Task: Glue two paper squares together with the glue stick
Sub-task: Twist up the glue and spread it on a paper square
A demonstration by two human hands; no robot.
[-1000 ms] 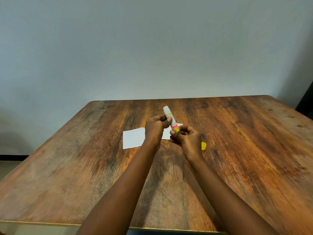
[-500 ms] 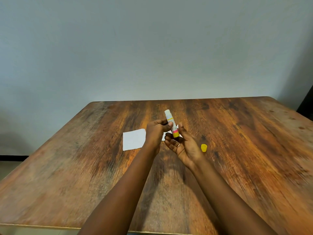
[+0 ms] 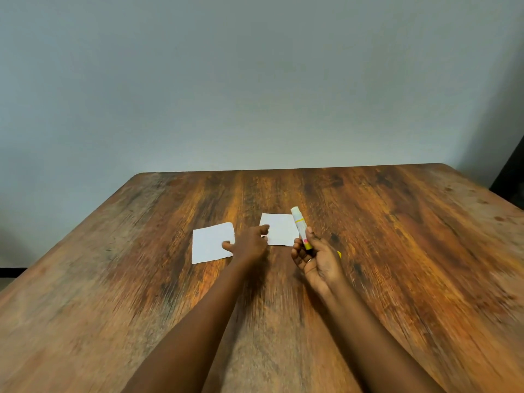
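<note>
Glue stick (image 3: 301,228) sits in the right hand (image 3: 316,258), gripped near its lower end by thumb and fingers, its pale uncapped tip pointing up and away toward the far edge of the table (image 3: 113,279). The stick's upper part crosses in front of the right edge of the right paper (image 3: 279,228), a white square lying flat near the middle of the table. A sliver of yellow, the cap (image 3: 339,254), shows on the wood just beside the right hand on its right side; most of it is hidden behind the hand. The left hand (image 3: 249,242) reaches forward between the two squares, fingers loosely spread and holding nothing: its thumb lies over the near right corner of the left paper (image 3: 211,242), and its fingertips reach the left edge of the right paper. The hand is blurred, so whether it presses on either sheet cannot be told. The two squares lie apart, with bare wood between them, the left one nearer to the near edge and slightly turned. Both forearms stretch in from the near edge. Behind the far edge stands a plain grey wall (image 3: 255,80).
</note>
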